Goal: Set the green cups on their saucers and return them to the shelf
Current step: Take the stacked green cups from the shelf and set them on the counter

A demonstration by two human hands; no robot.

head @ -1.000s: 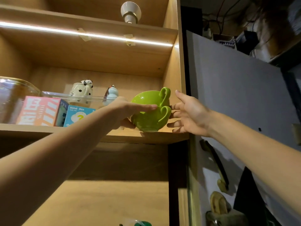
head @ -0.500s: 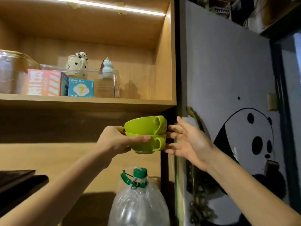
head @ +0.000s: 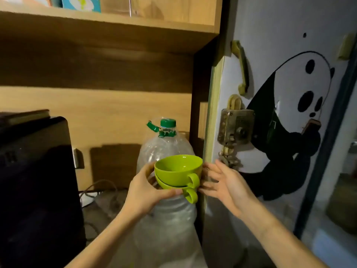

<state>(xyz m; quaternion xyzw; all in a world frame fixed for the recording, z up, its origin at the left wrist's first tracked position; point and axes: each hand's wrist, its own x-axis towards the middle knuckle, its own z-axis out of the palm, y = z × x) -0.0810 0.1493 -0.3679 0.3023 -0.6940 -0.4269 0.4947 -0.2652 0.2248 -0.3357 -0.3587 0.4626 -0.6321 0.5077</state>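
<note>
Two green cups (head: 178, 174) are nested one inside the other, handles pointing toward me and to the right. My left hand (head: 144, 187) grips the stack from its left side and underneath, well below the wooden shelf (head: 108, 18). To the right of the cups, my right hand (head: 222, 182) has its fingers spread, their tips close to the handles; contact is unclear. No saucers are in view.
A large clear plastic water bottle (head: 166, 146) with a green cap stands right behind and under the cups. A black appliance (head: 34, 180) fills the left. On the right is a door with a panda drawing (head: 301, 117) and a metal lock (head: 236, 128).
My left hand has carried the nested cups down from the shelf to in front of the water bottle. My right hand followed beside them. The camera has tilted downward.
</note>
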